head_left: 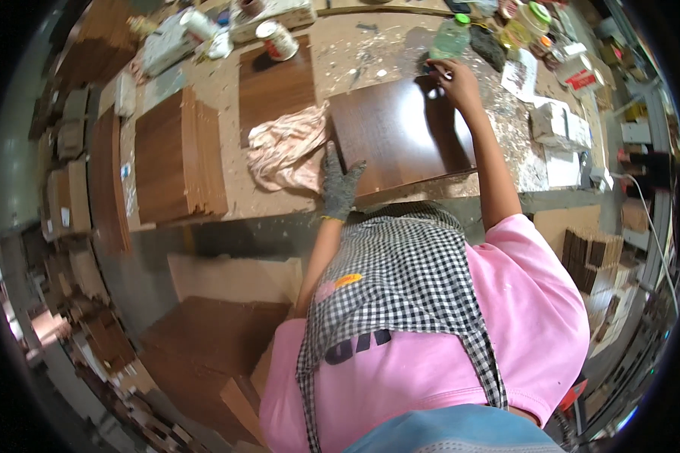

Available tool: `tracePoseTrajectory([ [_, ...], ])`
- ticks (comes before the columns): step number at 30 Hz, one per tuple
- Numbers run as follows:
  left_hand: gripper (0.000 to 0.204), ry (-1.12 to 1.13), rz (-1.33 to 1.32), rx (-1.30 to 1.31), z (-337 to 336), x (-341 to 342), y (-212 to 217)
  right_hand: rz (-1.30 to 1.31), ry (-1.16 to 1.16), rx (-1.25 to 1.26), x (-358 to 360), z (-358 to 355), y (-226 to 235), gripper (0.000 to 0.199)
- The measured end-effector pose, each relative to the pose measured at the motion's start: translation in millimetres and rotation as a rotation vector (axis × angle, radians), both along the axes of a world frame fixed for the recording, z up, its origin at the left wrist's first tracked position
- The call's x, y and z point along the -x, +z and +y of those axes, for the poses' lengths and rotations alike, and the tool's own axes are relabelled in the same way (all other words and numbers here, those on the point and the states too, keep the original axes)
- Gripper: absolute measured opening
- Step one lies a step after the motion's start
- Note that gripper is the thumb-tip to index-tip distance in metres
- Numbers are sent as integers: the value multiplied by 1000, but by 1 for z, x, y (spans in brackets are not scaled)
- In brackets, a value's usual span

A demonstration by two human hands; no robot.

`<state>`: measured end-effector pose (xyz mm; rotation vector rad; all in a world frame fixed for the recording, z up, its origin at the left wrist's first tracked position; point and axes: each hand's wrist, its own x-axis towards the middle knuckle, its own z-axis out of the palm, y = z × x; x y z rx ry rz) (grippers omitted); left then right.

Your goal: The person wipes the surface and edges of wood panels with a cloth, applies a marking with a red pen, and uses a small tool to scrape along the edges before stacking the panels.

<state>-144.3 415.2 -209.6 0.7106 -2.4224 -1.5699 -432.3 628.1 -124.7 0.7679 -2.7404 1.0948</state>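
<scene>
A: What's at the far left of the workbench [279, 204]?

B: A stack of brown wood-veneer sheets [177, 155], lying flat. Beyond it, near the back edge, a tin can [277, 40] lies on its side beside another dark panel [276, 84].

A: And moving inward?

B: A crumpled pinkish rag [285, 149] lies on the bench, touching the left edge of the dark brown glossy board [400, 132]. That board lies flat near the middle of the bench, close to the front edge.

A: Where is the left hand?

B: The left hand [340, 185] wears a grey knit glove. It rests flat, fingers spread wide, on the board's near left corner, holding nothing.

A: The right?

B: The right hand [455, 79] is bare and reaches to the board's far right corner. Its fingers are pinched narrow around something small and pale at the edge; I cannot tell what it is.

A: Anything past it?

B: A green-capped plastic bottle [452, 36] stands just behind that hand. Further right sit jars and white boxes [559, 124], on a surface speckled with pale chips.
</scene>
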Motion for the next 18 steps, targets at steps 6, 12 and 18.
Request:
tracePoseTrajectory([
  [6,107,-198,-37,-168,-2,-61,-13,7,561,34,-71,-121,12,27],
  [12,116,-228,27,136,1,-54,-21,264,580,-189,-64,-162,-12,25],
  [18,107,-278,-62,268,-12,-55,-62,175,689,-245,-133,-121,-6,33],
])
